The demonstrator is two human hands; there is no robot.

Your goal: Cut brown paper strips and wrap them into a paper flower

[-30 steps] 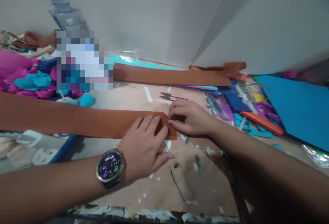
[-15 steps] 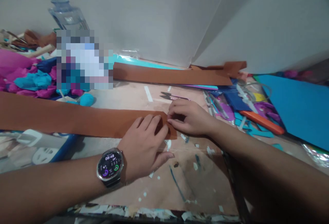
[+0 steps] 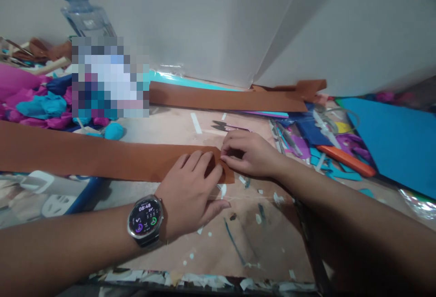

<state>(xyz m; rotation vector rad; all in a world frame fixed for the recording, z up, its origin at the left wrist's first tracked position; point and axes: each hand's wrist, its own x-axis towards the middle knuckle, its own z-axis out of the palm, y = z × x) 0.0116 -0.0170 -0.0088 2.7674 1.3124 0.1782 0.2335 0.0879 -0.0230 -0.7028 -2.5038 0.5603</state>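
Note:
A long brown paper strip (image 3: 85,157) lies across the table from the left edge to the middle. My left hand (image 3: 192,192), with a watch on its wrist, lies flat on the strip's right end, fingers stretched out and pressing it down. My right hand (image 3: 250,154) is at the strip's right tip, its fingers curled and pinching the paper's corner. Small thread snips (image 3: 225,127) lie just beyond my right hand.
A second brown strip (image 3: 228,99) lies along the white wall at the back. Crumpled pink and teal paper (image 3: 37,106) is piled at the left near a plastic bottle (image 3: 85,15). Blue sheet (image 3: 395,145), an orange-handled tool (image 3: 347,160) and coloured scraps crowd the right.
Almost nothing has moved. Both hands stay on the strip's right end; the view has shifted slightly.

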